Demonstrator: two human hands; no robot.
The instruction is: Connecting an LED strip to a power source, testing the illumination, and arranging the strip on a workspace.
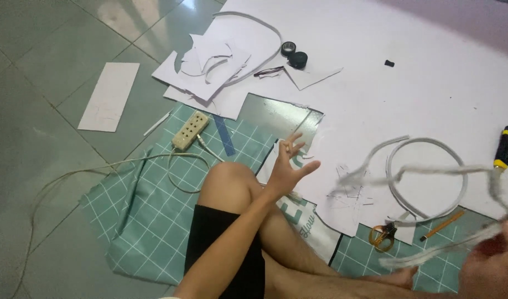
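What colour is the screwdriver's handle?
Yellow and black screwdriver, seen in the head view.

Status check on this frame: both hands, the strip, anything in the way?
Left hand open, empty, fingers spread. Right hand shut on blurred white strip. Scissors and pencil lie beneath.

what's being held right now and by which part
The right hand grips a blurred pale rope near its end. The left hand is open and holds nothing.

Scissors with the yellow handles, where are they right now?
In the head view, the scissors lie low and right of centre on the floor, beside the pencil, under the white ring.
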